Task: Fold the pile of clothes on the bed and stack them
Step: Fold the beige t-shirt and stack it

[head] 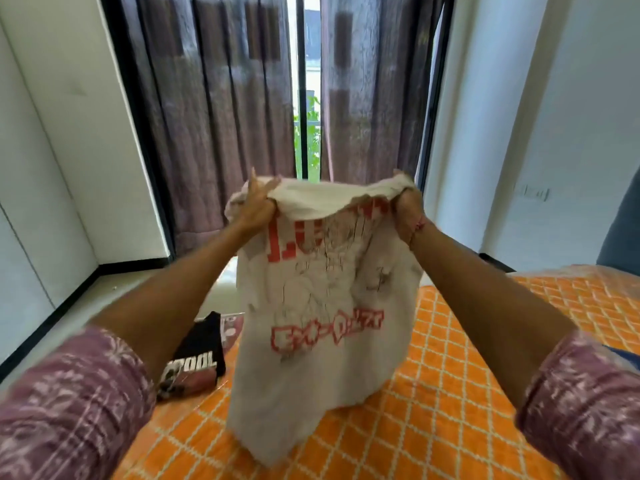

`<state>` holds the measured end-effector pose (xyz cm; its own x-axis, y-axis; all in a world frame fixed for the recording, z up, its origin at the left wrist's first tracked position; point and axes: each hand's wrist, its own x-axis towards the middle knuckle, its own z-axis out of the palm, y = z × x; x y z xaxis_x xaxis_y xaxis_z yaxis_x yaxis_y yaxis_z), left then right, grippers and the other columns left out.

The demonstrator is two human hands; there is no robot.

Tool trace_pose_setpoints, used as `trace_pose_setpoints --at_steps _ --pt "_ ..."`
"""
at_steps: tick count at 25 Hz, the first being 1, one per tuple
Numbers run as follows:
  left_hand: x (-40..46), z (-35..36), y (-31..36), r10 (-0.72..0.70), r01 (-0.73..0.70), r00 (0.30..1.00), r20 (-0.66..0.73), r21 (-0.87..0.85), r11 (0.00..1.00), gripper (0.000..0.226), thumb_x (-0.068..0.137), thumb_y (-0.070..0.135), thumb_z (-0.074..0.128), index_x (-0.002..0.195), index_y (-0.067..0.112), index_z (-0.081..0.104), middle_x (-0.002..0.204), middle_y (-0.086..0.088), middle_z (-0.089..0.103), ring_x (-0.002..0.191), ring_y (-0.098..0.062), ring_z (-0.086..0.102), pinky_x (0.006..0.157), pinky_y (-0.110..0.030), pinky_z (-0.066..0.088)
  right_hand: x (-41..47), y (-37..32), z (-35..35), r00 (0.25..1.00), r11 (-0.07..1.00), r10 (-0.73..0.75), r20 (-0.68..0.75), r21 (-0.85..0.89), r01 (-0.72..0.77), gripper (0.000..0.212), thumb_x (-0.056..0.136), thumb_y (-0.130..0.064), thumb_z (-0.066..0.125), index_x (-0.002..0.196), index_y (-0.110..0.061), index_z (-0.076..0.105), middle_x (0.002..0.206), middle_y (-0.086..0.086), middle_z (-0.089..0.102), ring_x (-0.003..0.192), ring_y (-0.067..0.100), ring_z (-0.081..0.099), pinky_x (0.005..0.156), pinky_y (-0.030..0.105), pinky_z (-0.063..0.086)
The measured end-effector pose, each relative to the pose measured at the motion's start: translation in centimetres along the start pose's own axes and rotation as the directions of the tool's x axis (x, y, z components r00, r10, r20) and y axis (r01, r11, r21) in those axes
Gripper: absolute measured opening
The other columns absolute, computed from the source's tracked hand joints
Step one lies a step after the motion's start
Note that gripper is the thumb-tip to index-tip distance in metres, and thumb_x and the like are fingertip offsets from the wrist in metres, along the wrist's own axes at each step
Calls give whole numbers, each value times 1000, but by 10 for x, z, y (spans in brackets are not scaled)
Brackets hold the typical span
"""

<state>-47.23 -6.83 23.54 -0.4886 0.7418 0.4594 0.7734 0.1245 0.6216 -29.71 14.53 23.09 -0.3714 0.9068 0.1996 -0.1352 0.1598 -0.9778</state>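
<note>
Left hand (258, 206): fingers curled, gripping one upper corner of white T-shirt (322, 306). Right hand (408, 211): fingers curled, gripping the opposite upper corner. White T-shirt: red print, held up at arm's length, top edge stretched between the hands, body hanging crumpled, lower hem touching or just above the orange bedcover (467, 393). Step, as judged: shaking out and squaring the garment before folding. Next move likely calls for laying it flat on the bedcover, smoothed. Black garment (199, 355): folded, on the bed, left of the shirt, probably the stack's beginning.
</note>
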Motion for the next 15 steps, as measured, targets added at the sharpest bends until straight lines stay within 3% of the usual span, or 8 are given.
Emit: trace_pose_setpoints --at_steps 2,4,7,11,15 --pt "41 -27 34 27 -37 992 -123 -72 997 48 101 8 30 147 20 33 159 -10 -11 147 -30 -3 117 -38 3 -6 -49 4 987 984 -157 -30 85 159 28 97 -30 44 116 -19 61 109 1 62 99 18 57 91 29 46" --pt "52 -32 45 91 -107 978 -187 -78 991 49 100 7 30 148 18 32 159 -11 -13 147 -30 -6 118 -40 5 -20 -77 3 956 952 -278 -90 108 287 29 97 -29 42 119 -29 61 131 2 57 116 17 54 103 32 44" --pt "11 -16 17 139 -157 960 -243 -55 986 50 99 13 35 148 18 30 158 -13 -15 146 -31 -7 120 -43 11 -64 -58 -19 925 933 -350 -147 32 359 34 92 -30 44 119 -32 64 133 3 54 117 17 55 100 34 48" --pt "-119 31 -44 72 -69 993 -89 35 997 66 81 10 37 147 12 30 158 -17 -7 144 -28 15 108 -32 22 -171 52 -56 884 804 -456 -104 -475 359 47 87 -23 39 130 -13 56 142 21 44 132 34 40 112 48 28" --pt "-272 92 -121 -122 68 967 223 232 970 72 79 16 33 148 25 19 156 -3 -14 132 -35 38 89 -42 44 -307 183 -88 973 768 -227 -35 -620 157 45 90 -10 43 134 -13 51 154 20 19 142 31 22 111 36 24"
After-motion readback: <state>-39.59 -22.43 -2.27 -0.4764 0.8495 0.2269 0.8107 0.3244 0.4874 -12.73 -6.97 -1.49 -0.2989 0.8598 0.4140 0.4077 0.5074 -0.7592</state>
